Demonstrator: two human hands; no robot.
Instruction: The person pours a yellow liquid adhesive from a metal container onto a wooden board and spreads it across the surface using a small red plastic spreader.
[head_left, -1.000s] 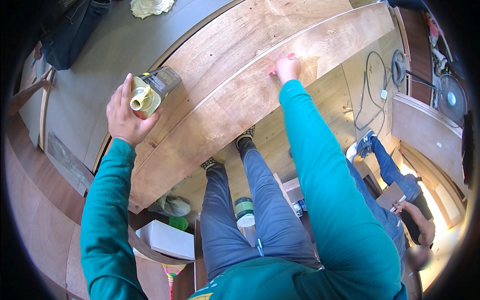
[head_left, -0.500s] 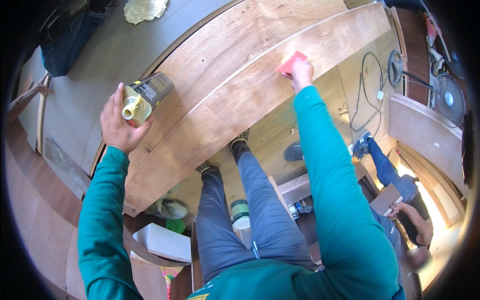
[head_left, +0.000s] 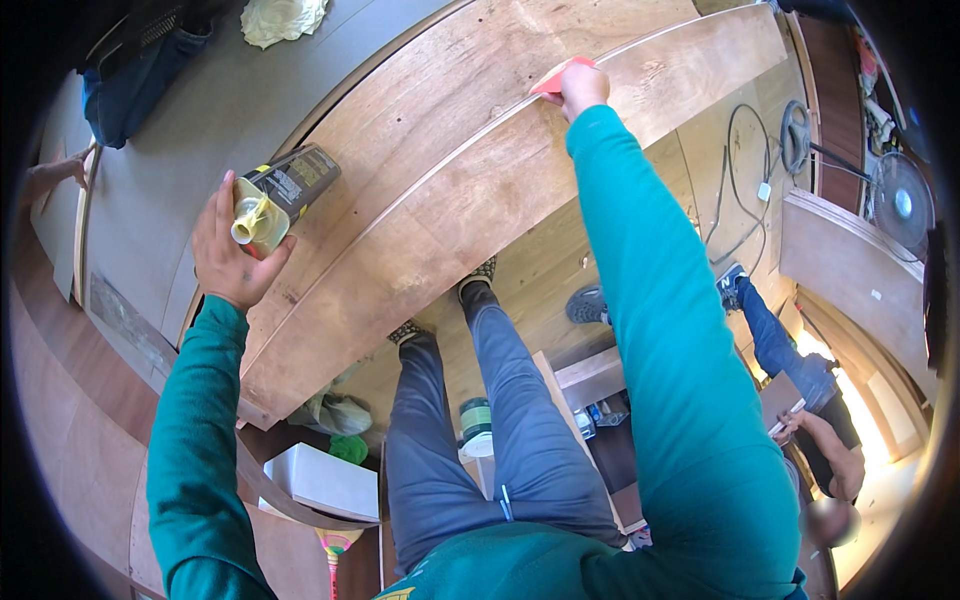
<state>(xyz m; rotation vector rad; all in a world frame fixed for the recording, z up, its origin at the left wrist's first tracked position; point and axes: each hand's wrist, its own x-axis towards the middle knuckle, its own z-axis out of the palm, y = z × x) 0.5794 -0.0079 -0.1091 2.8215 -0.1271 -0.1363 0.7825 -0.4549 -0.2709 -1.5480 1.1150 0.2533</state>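
My left hand point(head_left: 228, 250) is wrapped around the spout end of a rectangular can point(head_left: 297, 183). The can has a dark label and a pale top with yellowish residue round its open neck. It rests tilted on the wooden surface, its neck toward me. Farther right, my right hand point(head_left: 584, 92) pinches a thin, flat red spreader point(head_left: 556, 76). The spreader lies at the far long edge of a curved plywood strip point(head_left: 430, 215), against the wider wooden panel point(head_left: 440, 95) behind it. My fingers partly cover the spreader.
A crumpled cream cloth point(head_left: 283, 20) lies on the grey sheet at the far left. To the right are a black cable point(head_left: 730, 165) and a fan point(head_left: 902, 203). Another person point(head_left: 815, 440) holds a board at lower right. A white box point(head_left: 322, 482) stands at lower left.
My right hand has moved left and away from me with the spreader, from the strip's face to its far edge. My left hand and the can have shifted slightly left.
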